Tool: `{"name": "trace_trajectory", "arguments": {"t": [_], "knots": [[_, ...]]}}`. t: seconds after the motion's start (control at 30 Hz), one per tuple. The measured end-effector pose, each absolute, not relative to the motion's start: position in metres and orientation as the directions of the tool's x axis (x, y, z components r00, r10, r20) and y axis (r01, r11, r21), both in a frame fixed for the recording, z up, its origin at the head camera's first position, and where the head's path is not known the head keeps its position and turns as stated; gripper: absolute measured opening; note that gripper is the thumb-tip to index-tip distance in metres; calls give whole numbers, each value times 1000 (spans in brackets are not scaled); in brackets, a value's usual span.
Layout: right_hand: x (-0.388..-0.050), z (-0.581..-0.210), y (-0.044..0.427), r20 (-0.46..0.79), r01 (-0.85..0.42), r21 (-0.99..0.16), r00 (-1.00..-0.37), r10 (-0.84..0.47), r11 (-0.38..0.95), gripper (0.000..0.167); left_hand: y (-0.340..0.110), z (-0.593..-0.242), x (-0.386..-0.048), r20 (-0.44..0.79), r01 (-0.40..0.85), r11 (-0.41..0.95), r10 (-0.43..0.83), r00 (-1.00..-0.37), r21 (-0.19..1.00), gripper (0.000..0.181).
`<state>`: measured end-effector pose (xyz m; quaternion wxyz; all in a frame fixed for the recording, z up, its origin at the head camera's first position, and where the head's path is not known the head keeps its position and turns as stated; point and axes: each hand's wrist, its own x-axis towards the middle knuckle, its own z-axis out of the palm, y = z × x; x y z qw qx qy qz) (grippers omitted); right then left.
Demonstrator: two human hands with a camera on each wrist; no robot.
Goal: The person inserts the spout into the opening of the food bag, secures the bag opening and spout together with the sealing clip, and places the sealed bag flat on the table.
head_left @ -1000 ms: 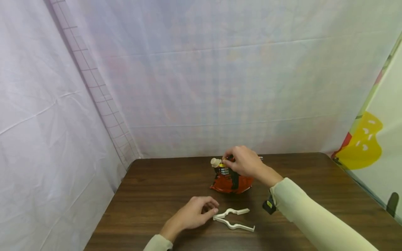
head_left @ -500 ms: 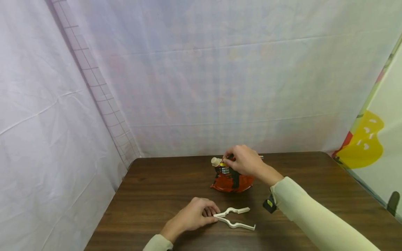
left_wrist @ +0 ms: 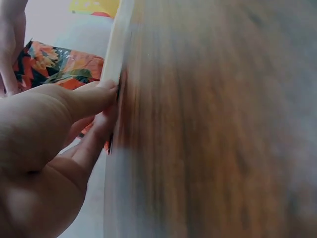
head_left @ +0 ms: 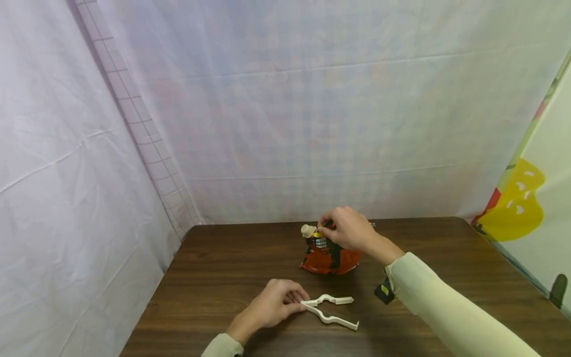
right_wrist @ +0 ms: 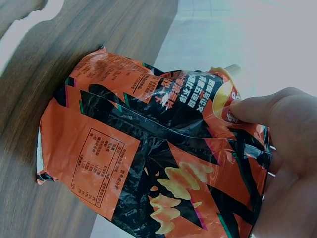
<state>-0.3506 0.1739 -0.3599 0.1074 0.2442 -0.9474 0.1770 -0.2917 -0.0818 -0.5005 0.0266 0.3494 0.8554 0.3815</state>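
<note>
My right hand (head_left: 345,228) pinches the top edge of an orange-and-black snack bag (head_left: 330,260), which stands upright near the table's far edge. In the right wrist view, the thumb presses on the printed front of the bag (right_wrist: 163,134), and the other fingers are mostly hidden behind it. My left hand (head_left: 278,305) pinches the hinge end of a cream bag clip (head_left: 327,317) between thumb and fingers. The clip's two arms spread apart in a V, pointing right. One arm of the clip (left_wrist: 115,54) shows beyond the fingertips in the left wrist view.
A cream cap-like piece (head_left: 308,230) shows at the bag's upper left corner; whether it is attached cannot be told. The brown wooden table (head_left: 214,263) ends at a pale curtain (head_left: 285,124) behind. White sheeting (head_left: 67,198) hangs at the left.
My left hand has closed its fingertips on the clip's hinge end and shifted it slightly left. The right hand keeps its pinch on the bag almost unmoved.
</note>
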Motion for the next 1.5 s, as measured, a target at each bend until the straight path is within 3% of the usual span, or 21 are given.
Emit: {"name": "trace_trajectory", "arguments": {"t": [0.37,1.5], "knots": [[-351,-363,174,300,-499,-290,-858,-418,817,8,-102,-503,-290,361,587,404,509,-781,701,17],[-351,-361,172,295,-483,-283,-866,-404,829,10,-135,-508,-299,421,446,410,155,-894,795,20]]}}
